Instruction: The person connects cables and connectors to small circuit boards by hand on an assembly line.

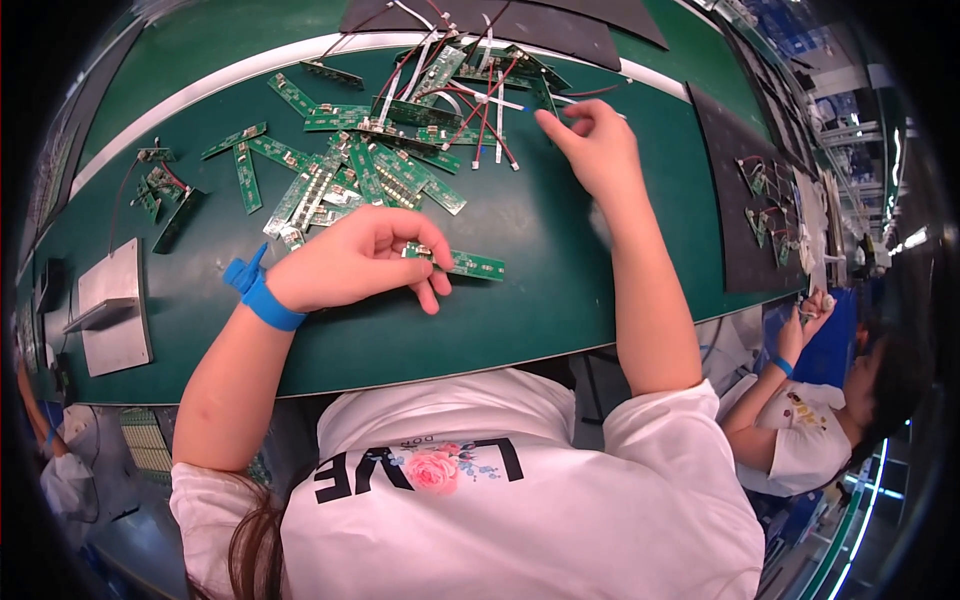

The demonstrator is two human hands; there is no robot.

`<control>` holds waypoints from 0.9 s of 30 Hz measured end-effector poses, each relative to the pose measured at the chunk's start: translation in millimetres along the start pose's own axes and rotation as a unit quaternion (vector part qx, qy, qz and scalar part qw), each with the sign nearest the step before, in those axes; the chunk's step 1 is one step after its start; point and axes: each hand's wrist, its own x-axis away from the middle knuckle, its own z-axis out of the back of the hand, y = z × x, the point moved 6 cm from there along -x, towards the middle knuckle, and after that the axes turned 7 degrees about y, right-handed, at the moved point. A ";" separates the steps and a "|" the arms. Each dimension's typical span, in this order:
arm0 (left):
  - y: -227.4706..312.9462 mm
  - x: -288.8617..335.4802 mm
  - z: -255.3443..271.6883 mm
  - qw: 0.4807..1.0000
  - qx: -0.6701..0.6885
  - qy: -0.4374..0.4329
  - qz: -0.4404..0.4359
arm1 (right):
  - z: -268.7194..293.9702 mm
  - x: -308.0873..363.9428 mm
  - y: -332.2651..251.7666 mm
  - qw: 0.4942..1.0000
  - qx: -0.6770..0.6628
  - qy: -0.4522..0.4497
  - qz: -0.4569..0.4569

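Observation:
My left hand (365,260), with a blue strap around the wrist, is curled over the near middle of the table. Its thumb and fingers pinch one end of a narrow green circuit board (478,265), whose other end points right. My right hand (598,148) is at the right side of the pile of boards. Its thumb and forefinger close on the lower end of a tilted green circuit board (546,96) with wires beside it. Several strip-shaped circuit boards (395,175) lie heaped beyond my left hand. Red, black and white wires (490,110) trail across the far boards.
A small cluster of boards (170,200) lies at the left, beyond a metal plate fixture (112,310). Wired boards rest on a black mat (745,230) at the right. A co-worker (800,420) sits to the right; another person's arm (50,430) shows at far left.

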 end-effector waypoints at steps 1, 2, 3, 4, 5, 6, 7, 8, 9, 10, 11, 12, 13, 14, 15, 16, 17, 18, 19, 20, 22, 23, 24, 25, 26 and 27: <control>-0.2 0.0 -1.3 1.000 -0.001 -0.005 0.001 | -7.1 -1.9 -2.5 0.999 -0.015 -0.022 0.019; -0.1 0.3 -1.0 1.000 0.002 -0.002 -0.005 | -12.5 -3.5 -3.6 0.998 -0.030 -0.043 0.038; -0.9 2.2 1.3 1.000 0.008 0.007 -0.010 | -15.0 -4.9 -7.0 0.998 -0.032 -0.033 0.037; -1.7 3.3 1.2 1.000 0.009 0.008 -0.010 | -10.7 -2.5 -6.9 0.998 -0.032 -0.034 0.037; -1.3 4.2 1.2 1.000 0.015 0.013 -0.016 | 3.6 2.4 -5.7 0.999 -0.027 -0.007 0.043; -1.0 5.4 2.4 0.999 0.023 0.022 -0.023 | 17.3 9.2 -6.5 0.998 -0.023 0.017 0.052; -0.6 6.0 2.7 0.999 0.025 0.026 -0.024 | 34.1 19.2 -2.9 0.994 -0.067 0.048 0.068; 0.3 6.8 5.4 0.998 0.026 0.043 -0.035 | 47.9 33.4 -1.8 0.987 -0.113 0.076 0.084; -0.3 5.6 8.4 0.997 0.029 0.057 -0.045 | 60.1 51.9 -10.1 0.984 -0.118 0.086 0.098; -1.5 4.0 9.8 0.997 0.032 0.059 -0.043 | 71.2 69.3 -17.5 0.982 -0.121 0.097 0.109; -1.8 2.4 13.0 0.995 0.035 0.078 -0.045 | 72.6 86.2 -27.3 0.971 -0.116 0.112 0.178; -1.4 3.6 13.4 0.994 0.037 0.096 -0.047 | 74.5 103.0 -38.8 0.955 -0.110 0.126 0.246; -2.3 4.0 12.8 0.992 0.043 0.109 -0.053 | 70.9 115.1 -45.5 0.939 -0.115 0.112 0.305; -3.2 3.6 9.7 0.992 0.045 0.110 -0.047 | 67.2 125.5 -53.1 0.929 -0.122 0.115 0.330; 1.7 2.6 5.9 0.991 0.031 0.102 -0.080 | 62.7 133.1 -57.3 0.921 -0.115 0.124 0.352; 5.4 2.9 1.6 0.989 0.017 0.094 -0.112 | 57.6 140.7 -59.4 0.912 -0.107 0.133 0.373; 1.0 3.2 0.8 0.986 -0.001 0.117 -0.118 | 52.5 146.6 -58.9 0.901 -0.110 0.151 0.391; 1.3 3.4 1.0 0.986 -0.002 0.119 -0.116 | 47.2 148.4 -59.2 0.901 -0.112 0.150 0.390; -0.5 3.1 1.1 0.989 -0.035 0.116 -0.083 | 44.5 152.2 -61.2 0.894 -0.108 0.167 0.403; -2.0 3.6 0.9 0.990 -0.067 0.112 -0.051 | 42.4 155.5 -62.8 0.885 -0.103 0.184 0.415; 2.5 6.7 1.2 0.989 -0.069 0.129 -0.032 | 37.3 156.3 -64.0 0.879 -0.107 0.186 0.426; 2.2 7.6 2.1 0.987 -0.072 0.143 -0.015 | 36.4 157.4 -65.5 0.867 -0.131 0.178 0.446; 1.7 7.6 1.7 0.987 -0.071 0.144 -0.014 | 35.7 159.0 -67.0 0.855 -0.155 0.170 0.464; -1.6 7.6 3.0 0.986 -0.069 0.154 0.010 | 33.4 158.3 -67.3 0.856 -0.155 0.169 0.464; -4.9 7.8 4.2 0.984 -0.067 0.164 0.035 | 29.8 158.2 -68.5 0.850 -0.174 0.147 0.474; -6.8 8.2 3.1 0.984 -0.066 0.165 0.035 | 27.8 159.1 -70.1 0.844 -0.193 0.125 0.484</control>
